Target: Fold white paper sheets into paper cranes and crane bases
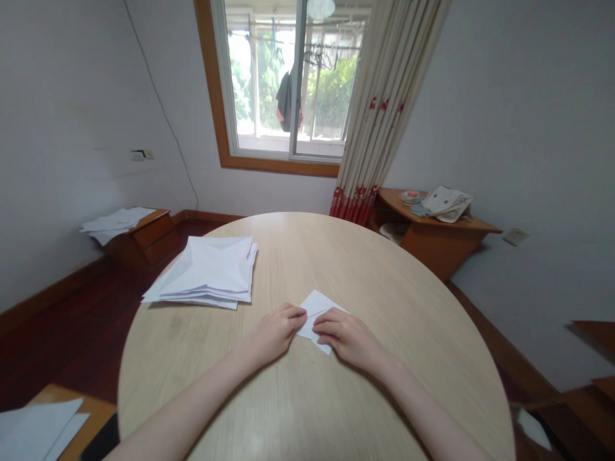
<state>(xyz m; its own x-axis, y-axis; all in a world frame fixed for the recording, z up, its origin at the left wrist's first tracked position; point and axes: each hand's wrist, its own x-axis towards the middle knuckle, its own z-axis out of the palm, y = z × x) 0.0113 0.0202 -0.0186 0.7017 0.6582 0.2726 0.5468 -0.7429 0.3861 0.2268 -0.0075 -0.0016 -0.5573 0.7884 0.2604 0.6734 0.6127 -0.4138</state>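
A small folded sheet of white paper [314,301] lies on the round wooden table [307,410], between my two hands. My left hand [278,330] pinches its left corner, thumb and fingers together. My right hand [346,334] lies over the paper's right part with curled fingers pressing on it, hiding some of the folds. A crease runs across the visible middle of the paper, and one corner points toward me below my right fingers.
A stack of white paper sheets [211,266] sits on the table's left side. Beyond the table are a corner shelf [432,240] holding a cloth bag [446,203], a curtain [369,115] and a small cabinet [154,237]. More paper [38,429] lies at the lower left.
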